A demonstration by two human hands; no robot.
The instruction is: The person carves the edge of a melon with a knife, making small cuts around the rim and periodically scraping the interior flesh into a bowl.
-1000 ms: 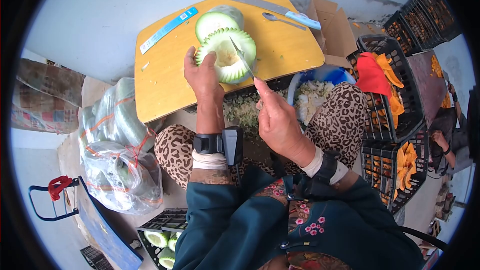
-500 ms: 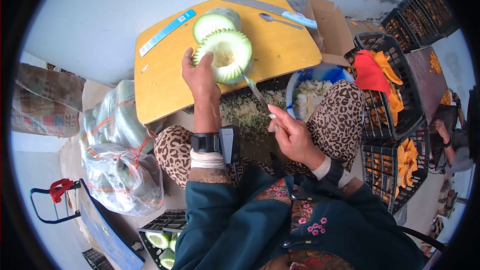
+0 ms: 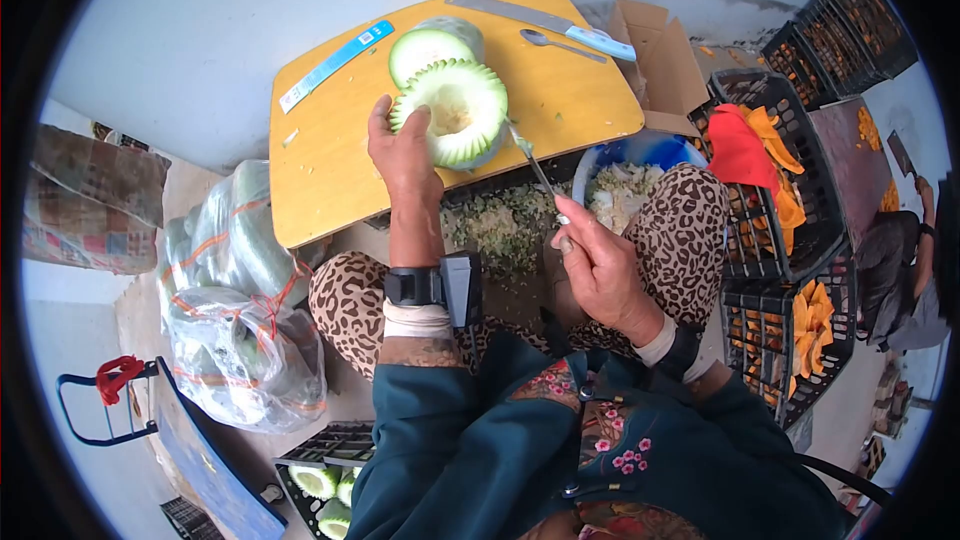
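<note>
My left hand (image 3: 403, 148) grips the left side of a hollowed winter melon piece (image 3: 487, 105), thumb over its rim. The piece is pale inside, and its green rim is cut into zigzag teeth over much of the edge. In my right hand (image 3: 605, 275) is a small knife (image 3: 540, 172), its tip close to the melon's right edge, with a bit of green peel on the blade. Behind the held piece, another winter melon piece (image 3: 418, 52) rests on the yellow table (image 3: 560, 105), its flat cut face toward me.
A saw-like long knife (image 3: 520, 12), a spoon (image 3: 560, 43) and a blue-white strip (image 3: 335, 65) lie on the table. Scraps fill a blue basin (image 3: 590, 165) below. Crates (image 3: 790, 250) of orange pieces stand right, bagged melons (image 3: 245, 340) left. At far right, another person (image 3: 905, 280) holds a cleaver.
My right hand and the knife have shifted slightly right, and the blade tip has moved up along the melon's right edge. The person at far right has raised a cleaver into view.
</note>
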